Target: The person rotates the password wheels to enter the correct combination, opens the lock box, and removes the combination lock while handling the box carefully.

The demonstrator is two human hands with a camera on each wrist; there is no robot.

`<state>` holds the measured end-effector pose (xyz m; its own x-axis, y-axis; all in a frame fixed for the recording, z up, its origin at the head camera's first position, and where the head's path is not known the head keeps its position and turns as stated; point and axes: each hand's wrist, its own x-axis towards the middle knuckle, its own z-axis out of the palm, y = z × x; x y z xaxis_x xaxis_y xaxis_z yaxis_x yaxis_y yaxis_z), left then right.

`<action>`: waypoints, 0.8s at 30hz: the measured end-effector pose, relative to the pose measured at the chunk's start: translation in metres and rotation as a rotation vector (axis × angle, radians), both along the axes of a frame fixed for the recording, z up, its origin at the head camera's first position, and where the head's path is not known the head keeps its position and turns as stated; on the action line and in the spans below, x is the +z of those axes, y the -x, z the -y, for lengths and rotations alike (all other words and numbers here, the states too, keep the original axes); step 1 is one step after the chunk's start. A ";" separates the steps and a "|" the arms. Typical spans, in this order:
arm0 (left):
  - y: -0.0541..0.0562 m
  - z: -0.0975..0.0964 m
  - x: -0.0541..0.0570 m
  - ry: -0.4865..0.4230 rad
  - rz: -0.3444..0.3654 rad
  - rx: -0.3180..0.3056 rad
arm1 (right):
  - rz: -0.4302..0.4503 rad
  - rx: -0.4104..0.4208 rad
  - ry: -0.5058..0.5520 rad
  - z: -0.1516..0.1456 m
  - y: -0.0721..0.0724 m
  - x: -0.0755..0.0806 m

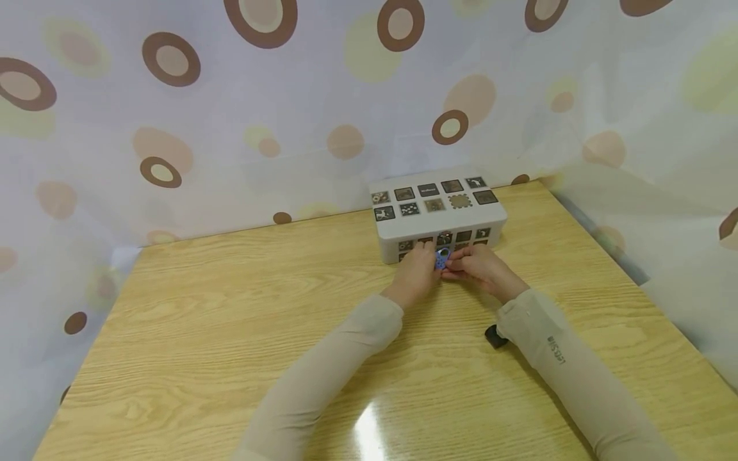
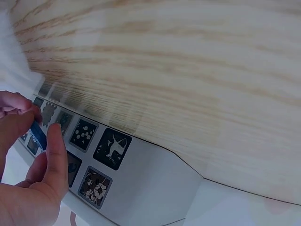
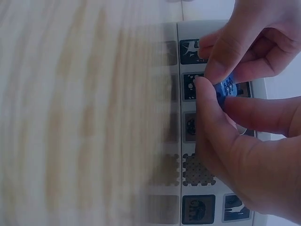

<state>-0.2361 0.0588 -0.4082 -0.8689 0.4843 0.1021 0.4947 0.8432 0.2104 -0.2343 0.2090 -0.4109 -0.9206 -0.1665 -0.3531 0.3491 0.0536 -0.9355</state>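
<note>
Both hands meet at the front of a white box (image 1: pixel 441 221) printed with dark picture squares. Between them is a small blue padlock (image 1: pixel 441 258) with dark marks on its face and a rounded loop on top. My right hand (image 1: pixel 481 269) pinches it between thumb and index finger from the right. From the left, my left hand (image 1: pixel 414 272) holds its other side with thumb and fingers, as the padlock (image 3: pixel 227 88) shows in the right wrist view. In the left wrist view, only the padlock's narrow edge (image 2: pixel 38 135) shows among the fingers.
The box stands at the back of a wooden table (image 1: pixel 242 333), close to a patterned curtain (image 1: pixel 230 128). A small black object (image 1: pixel 494 337) shows beside the right sleeve cuff. The curtain also runs along the right side.
</note>
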 end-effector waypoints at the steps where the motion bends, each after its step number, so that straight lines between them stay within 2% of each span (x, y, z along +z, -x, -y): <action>1: 0.000 0.000 0.000 -0.001 0.006 0.004 | 0.000 0.001 0.001 0.000 0.000 0.000; 6: -0.003 0.001 0.003 -0.003 0.041 0.027 | -0.002 0.017 0.007 0.000 -0.002 0.002; 11: -0.005 0.004 0.002 -0.030 0.046 0.040 | -0.003 0.025 0.019 0.001 -0.006 0.007; 16: -0.006 0.007 -0.001 -0.075 0.054 0.050 | -0.024 0.040 0.021 -0.001 -0.005 0.003; 19: -0.006 0.005 -0.002 -0.123 0.065 0.046 | -0.052 0.076 0.067 -0.010 -0.001 -0.005; 24: -0.005 0.000 -0.002 -0.255 0.123 0.029 | -0.049 0.107 0.029 -0.020 -0.003 -0.002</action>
